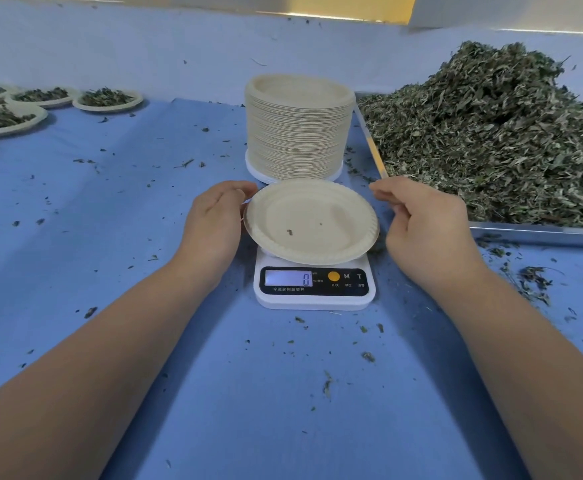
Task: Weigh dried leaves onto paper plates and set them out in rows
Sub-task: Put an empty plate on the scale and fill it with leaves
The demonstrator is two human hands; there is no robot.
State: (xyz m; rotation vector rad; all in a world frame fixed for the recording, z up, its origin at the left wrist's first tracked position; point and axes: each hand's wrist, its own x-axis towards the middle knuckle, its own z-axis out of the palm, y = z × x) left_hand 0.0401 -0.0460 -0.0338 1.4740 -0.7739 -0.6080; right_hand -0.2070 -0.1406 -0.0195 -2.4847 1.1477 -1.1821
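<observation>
Blue cloth (110,237) covers the table. At centre frame an almost bare paper plate (311,220) sits on a white scale (314,299) reading 0. The left hand (214,220) curls against the plate's left rim; I cannot tell if it grips. The right hand (428,223) hangs loosely curled just right of the plate, holding nothing. Dried leaves (491,133) are heaped at upper right.
</observation>
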